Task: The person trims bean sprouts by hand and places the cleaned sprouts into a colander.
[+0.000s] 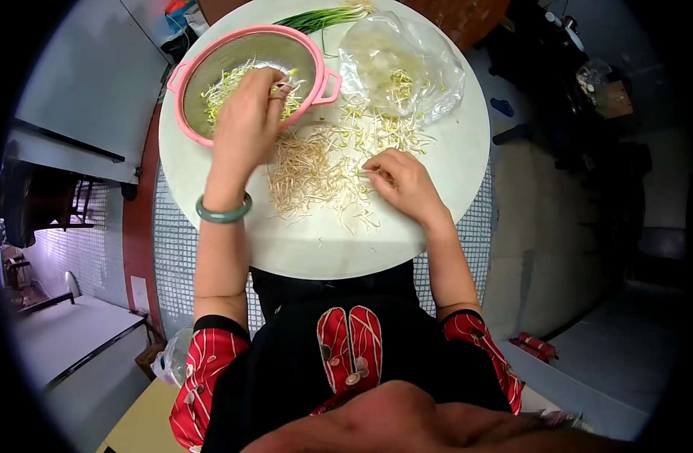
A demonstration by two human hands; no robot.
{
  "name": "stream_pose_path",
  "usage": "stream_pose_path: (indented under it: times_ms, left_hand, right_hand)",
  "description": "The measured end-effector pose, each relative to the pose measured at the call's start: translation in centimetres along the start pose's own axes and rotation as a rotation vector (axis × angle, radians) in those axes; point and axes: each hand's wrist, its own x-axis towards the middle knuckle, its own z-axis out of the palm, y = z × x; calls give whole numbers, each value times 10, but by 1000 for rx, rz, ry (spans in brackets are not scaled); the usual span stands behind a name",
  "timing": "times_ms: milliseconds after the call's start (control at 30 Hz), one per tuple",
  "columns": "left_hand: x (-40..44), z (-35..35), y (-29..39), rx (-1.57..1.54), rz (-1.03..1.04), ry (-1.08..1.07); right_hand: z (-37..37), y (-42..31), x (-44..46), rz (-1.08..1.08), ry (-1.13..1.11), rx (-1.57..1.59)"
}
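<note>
My left hand (250, 112), with a green bangle on its wrist, is over the pink-rimmed colander (182, 113). Its fingers are closed on pale bean sprouts (289, 81), and more sprouts (224, 89) lie in the mesh below. At the right of a loose pile of thin, brownish sprout tails (305, 170), my right hand (404, 186) hovers low over the table. Its thumb and forefinger pinch a thin, pale bean sprout (365, 172). Yellow-headed sprouts (391, 132) spill from the clear plastic bag (437, 72) just beyond that hand.
All this lies on a round white table (324, 253), whose near edge is close to my body. Green onions (316, 19) lie at the far edge, behind the colander and bag. A blue slipper (502, 107) is on the floor at the right.
</note>
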Motion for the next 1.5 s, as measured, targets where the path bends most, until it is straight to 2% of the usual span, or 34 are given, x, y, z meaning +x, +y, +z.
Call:
stream_pose_path:
  times_ms: [33,133,367,433,533,567,600,633,667,800,1000,1067,1100,1133,1200,1233,1267,1300,1333,1400,1500]
  left_hand:
    - [5,-8,-10,211,34,-5]
    - [1,-6,-47,506,241,4]
    - [2,-16,-44,233,-113,-239]
    - [-1,-9,-50,266,8,27]
    - [-6,1,-38,264,209,385]
    - [-9,7,-26,253,281,500]
    - [-14,17,-13,105,314,459]
    - [-19,34,-4,-61,291,400]
    - [-27,45,11,-238,179,270]
    - [-44,90,28,-629,-188,-113]
    - [-45,102,29,-882,-362,-140]
    - [-43,92,28,-978,-461,-109]
    - [-42,82,25,-922,-355,-37]
    - [-36,69,22,-805,-150,93]
    - [-14,40,8,-247,223,421]
    - [-7,20,9,92,244,431]
    - [-1,7,4,293,203,330]
    - [3,5,-13,405,140,235]
    - [4,7,-26,517,77,138]
    - [-2,15,-36,566,117,217]
    - [-9,19,-28,458,203,336]
  right_hand:
    - [2,5,-1,5,15,-67]
    - [4,13,-6,7,-55,-229]
    - [5,19,-7,28,-67,-238]
    - [1,16,-4,22,-2,-153]
    - [2,9,0,437,121,453]
    - [6,18,0,475,146,794]
    - [6,22,2,483,142,891]
    - [5,25,5,489,135,989]
    - [5,26,6,492,124,1087]
    - [15,20,8,567,27,1255]
    - [21,15,4,529,-38,1206]
    - [19,21,0,533,-83,1020]
    - [19,24,-2,534,-104,926]
    - [16,20,-2,541,-115,773]
    - [8,8,-5,549,-138,462]
    - [10,6,-6,419,-119,330]
    - [15,4,-6,287,-100,198]
    - [20,3,-6,154,-80,67]
    - [25,2,-7,121,-49,-4]
    - [37,2,-8,61,19,-147]
    - [36,6,-5,130,-8,-82]
